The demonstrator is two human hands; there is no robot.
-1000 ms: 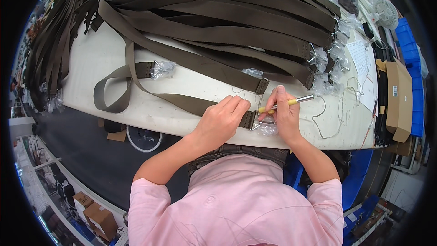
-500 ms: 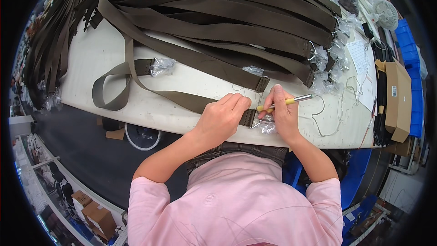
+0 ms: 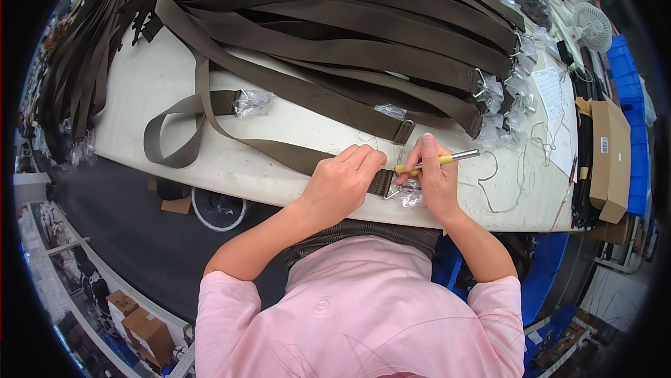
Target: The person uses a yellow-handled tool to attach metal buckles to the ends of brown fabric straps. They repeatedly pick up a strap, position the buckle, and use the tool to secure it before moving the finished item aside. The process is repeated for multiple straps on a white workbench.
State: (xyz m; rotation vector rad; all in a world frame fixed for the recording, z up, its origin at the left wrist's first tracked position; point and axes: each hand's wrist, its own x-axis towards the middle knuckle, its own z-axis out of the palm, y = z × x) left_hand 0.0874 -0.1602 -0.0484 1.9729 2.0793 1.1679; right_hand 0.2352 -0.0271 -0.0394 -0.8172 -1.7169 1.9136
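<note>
Strap (image 3: 283, 153), dark brown, one: laid on the desk (image 3: 300, 123), its stitched end (image 3: 381, 182) placed near the front edge between both hands. Left hand (image 3: 344, 176): set over the strap just short of that end, fingertips bunched; whether cloth or thread is pinched cannot be told. Right hand (image 3: 439, 181): closed on a yellow-and-silver pen-shaped tool (image 3: 458, 157), its tip pointed at the stitched end; contact cannot be made out.

Step in hand: judged to be close trimming or picking at the stitching. For the next move, a firmly held strap and a small, controlled stroke of the tip seem to be called for, with fingers guarded.

Adjoining: clear plastic wrap (image 3: 411, 197), crumpled, at the stitched end below the right hand, by which the metal fitting is partly covered and might be snagged. Just beyond the hands, another strap end (image 3: 397, 128).

Outlying: loose thread (image 3: 518, 200), strewn to the right, liable to be caught; heap of straps (image 3: 377, 21), tied at left, by which the back of the desk is taken up; written paper (image 3: 553, 91); small white fan (image 3: 593, 25); cardboard box (image 3: 608, 161); blue bins (image 3: 635, 119), at far right.
</note>
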